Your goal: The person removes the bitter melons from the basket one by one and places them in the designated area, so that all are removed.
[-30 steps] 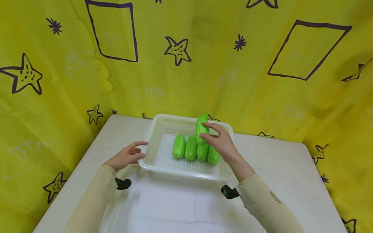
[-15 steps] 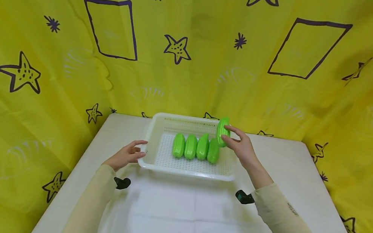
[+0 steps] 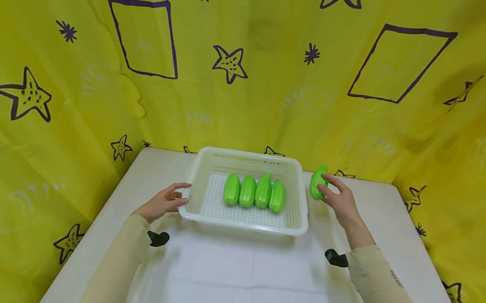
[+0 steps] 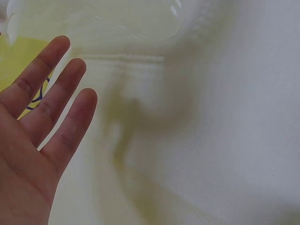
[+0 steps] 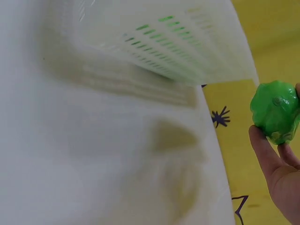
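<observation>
White tabletop is seen at bottom. At centre, a basket of four green gourds is touched by the left hand, fingers spread; right of centre, another gourd is pinched by the right hand.

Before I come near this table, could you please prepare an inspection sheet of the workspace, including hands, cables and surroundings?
Surface: white table, with creases showing in front of the basket.
Job's things: white slotted basket at the far part of the table; four green vegetable-shaped pieces lie side by side inside it; a fifth green piece is held outside, beyond its right side.
Clutter: nothing seen.
Left hand: at the basket's left rim, fingers extended; firm contact cannot be told.
Right hand: pinches the fifth green piece between thumb and fingers.
Cables: nothing seen.
Surroundings: yellow curtain with dark star and frame drawings, behind and at both sides.
</observation>
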Tool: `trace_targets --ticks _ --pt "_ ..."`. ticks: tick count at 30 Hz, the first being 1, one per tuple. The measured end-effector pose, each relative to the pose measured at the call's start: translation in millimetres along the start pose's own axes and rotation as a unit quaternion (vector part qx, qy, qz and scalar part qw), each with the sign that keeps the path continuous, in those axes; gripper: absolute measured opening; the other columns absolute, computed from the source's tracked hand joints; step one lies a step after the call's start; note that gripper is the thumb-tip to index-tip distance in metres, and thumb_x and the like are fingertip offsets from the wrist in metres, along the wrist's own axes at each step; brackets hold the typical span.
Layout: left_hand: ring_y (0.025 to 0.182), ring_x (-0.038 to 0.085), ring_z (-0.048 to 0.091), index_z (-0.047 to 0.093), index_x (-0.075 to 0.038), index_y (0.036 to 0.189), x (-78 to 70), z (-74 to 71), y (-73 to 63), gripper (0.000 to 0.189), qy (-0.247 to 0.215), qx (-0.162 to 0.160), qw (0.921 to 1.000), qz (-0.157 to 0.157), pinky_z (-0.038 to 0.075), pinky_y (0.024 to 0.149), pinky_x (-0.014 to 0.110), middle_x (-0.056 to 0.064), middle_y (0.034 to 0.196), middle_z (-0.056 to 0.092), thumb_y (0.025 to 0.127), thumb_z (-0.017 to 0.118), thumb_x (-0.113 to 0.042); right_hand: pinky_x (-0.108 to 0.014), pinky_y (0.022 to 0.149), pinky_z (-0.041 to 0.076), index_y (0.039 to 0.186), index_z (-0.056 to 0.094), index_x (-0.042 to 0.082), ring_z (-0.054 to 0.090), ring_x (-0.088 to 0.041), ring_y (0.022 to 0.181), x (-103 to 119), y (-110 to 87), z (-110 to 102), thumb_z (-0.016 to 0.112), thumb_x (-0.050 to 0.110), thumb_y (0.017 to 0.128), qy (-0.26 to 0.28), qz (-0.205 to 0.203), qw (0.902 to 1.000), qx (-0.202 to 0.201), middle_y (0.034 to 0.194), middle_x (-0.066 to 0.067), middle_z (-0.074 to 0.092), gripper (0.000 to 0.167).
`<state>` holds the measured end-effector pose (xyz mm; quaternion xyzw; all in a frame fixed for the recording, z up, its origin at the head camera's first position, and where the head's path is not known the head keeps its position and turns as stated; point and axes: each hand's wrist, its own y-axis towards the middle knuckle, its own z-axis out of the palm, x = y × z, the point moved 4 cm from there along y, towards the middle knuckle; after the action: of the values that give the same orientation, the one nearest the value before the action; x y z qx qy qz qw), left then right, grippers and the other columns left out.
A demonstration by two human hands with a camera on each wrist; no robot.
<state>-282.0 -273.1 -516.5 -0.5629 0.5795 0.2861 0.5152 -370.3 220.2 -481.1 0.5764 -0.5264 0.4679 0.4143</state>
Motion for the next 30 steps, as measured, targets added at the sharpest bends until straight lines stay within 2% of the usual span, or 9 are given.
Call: trace_targets --ticks 3,7,9,11,13,16,18,24,30 --pt "0.120 0.032 0.052 0.038 -0.027 0.148 0.5 -0.1 -0.1 0.063 0.000 -0.001 1.0000 -0.002 0.045 0.102 0.048 0.020 0.142 0.045 0.093 0.066 -0.039 -0.017 0.081 0.053 0.149 0.037 0.002 0.043 -0.024 0.125 -12.0 -0.3 -5.7 0.061 0.028 0.098 -0.002 0.010 0.9999 -0.001 0.155 -0.021 0.024 0.062" --pt "0.121 0.033 0.051 0.038 -0.026 0.148 1.4 -0.1 0.3 0.064 0.002 -0.001 1.0000 -0.004 0.045 0.102 0.049 0.020 0.143 0.043 0.093 0.066 -0.041 -0.016 0.081 0.052 0.148 0.038 0.001 0.052 -0.005 0.106 -25.6 -1.0 -10.9 0.062 0.027 0.097 -0.011 0.022 0.9997 0.002 0.156 -0.021 0.023 0.062" --pt "0.121 0.033 0.051 0.037 -0.025 0.148 1.5 -0.1 0.3 0.064 0.001 0.001 1.0000 -0.003 0.045 0.102 0.049 0.020 0.142 0.043 0.093 0.066 -0.040 -0.015 0.080 0.052 0.147 0.040 0.002 0.055 0.000 0.097 -31.0 -1.2 -12.4 0.063 0.028 0.097 -0.026 0.027 0.9993 0.004 0.156 -0.021 0.022 0.061" --pt "0.122 0.034 0.050 0.036 -0.024 0.149 1.5 0.1 0.1 0.064 0.003 0.003 1.0000 0.000 0.045 0.102 0.049 0.021 0.142 0.043 0.094 0.065 -0.040 -0.014 0.080 0.051 0.147 0.040 0.002 0.057 -0.004 0.099 -35.9 -1.0 -13.5 0.063 0.030 0.097 -0.043 0.029 0.9986 0.011 0.157 -0.022 0.020 0.062" --pt "0.121 0.033 0.051 0.036 -0.023 0.149 1.8 0.1 0.0 0.064 0.004 0.004 1.0000 0.000 0.045 0.102 0.049 0.021 0.142 0.044 0.094 0.065 -0.040 -0.012 0.080 0.049 0.147 0.041 0.004 0.056 -0.013 0.108 -41.0 -0.8 -14.2 0.063 0.033 0.096 -0.061 0.036 0.9973 0.017 0.158 -0.022 0.019 0.063" --pt "0.121 0.033 0.051 0.036 -0.024 0.149 2.8 -0.2 0.8 0.064 0.004 0.004 1.0000 0.000 0.045 0.101 0.049 0.021 0.141 0.045 0.094 0.065 -0.040 -0.011 0.080 0.047 0.148 0.040 0.005 0.046 -0.027 0.123 -48.6 -0.8 -15.3 0.063 0.036 0.096 -0.084 0.046 0.9949 0.030 0.158 -0.023 0.017 0.065" --pt "0.120 0.033 0.052 0.037 -0.026 0.149 3.0 -0.4 1.6 0.064 0.003 0.003 1.0000 -0.001 0.045 0.101 0.049 0.020 0.141 0.046 0.093 0.065 -0.041 -0.011 0.079 0.047 0.148 0.041 0.006 0.042 -0.032 0.127 -53.3 -1.1 -15.6 0.064 0.035 0.096 -0.093 0.051 0.9937 0.036 0.158 -0.022 0.018 0.064" --pt "0.120 0.033 0.052 0.037 -0.025 0.149 1.0 -1.0 1.8 0.064 -0.002 0.003 1.0000 0.003 0.046 0.101 0.049 0.020 0.142 0.045 0.093 0.065 -0.040 -0.013 0.081 0.048 0.147 0.040 0.004 0.044 -0.031 0.123 -64.4 -1.0 -14.9 0.064 0.034 0.096 -0.099 0.050 0.9927 0.047 0.157 -0.024 0.019 0.064" --pt "0.120 0.033 0.052 0.036 -0.022 0.149 1.3 -0.9 1.2 0.064 -0.002 0.004 1.0000 0.008 0.046 0.101 0.048 0.022 0.142 0.044 0.094 0.065 -0.038 -0.017 0.087 0.046 0.147 0.040 0.003 0.034 -0.036 0.135 -64.0 -3.3 -13.4 0.063 0.030 0.097 -0.103 0.052 0.9917 0.056 0.158 -0.025 0.017 0.062"
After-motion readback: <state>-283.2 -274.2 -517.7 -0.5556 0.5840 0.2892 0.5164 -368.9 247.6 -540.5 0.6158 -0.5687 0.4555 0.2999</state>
